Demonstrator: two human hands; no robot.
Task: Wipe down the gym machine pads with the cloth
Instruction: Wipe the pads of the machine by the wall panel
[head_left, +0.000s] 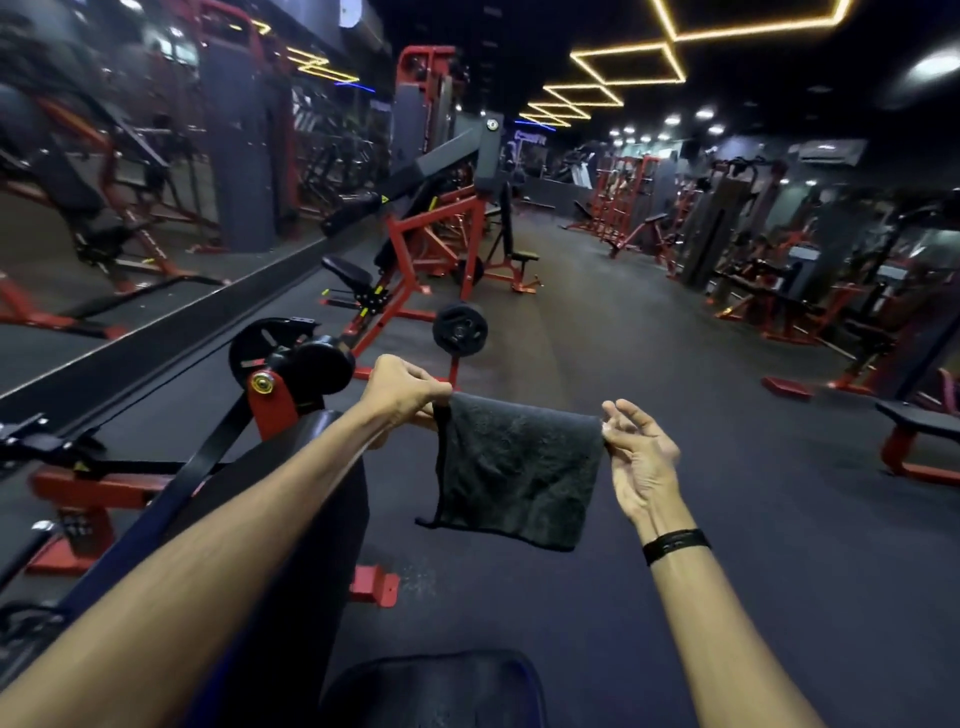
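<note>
Holding: dark grey terry cloth (519, 467), hanging spread in mid-air, near centre.
Left hand (402, 392): pinching its left top corner.
Right hand (641, 457): fingertips nipping its right top corner.
Below left: long black padded machine pad (291, 519).

So the cloth (519, 467) hangs stretched between both hands, left hand (402, 389) pinching one top corner, right hand (641, 457) the other. Long back pad (291, 519) runs under the left forearm. Seat pad (436, 691) sits below, nearer than both hands. Weight plate (460, 328) is just beyond the left hand, bench (919, 415) off right of the right hand.
</note>
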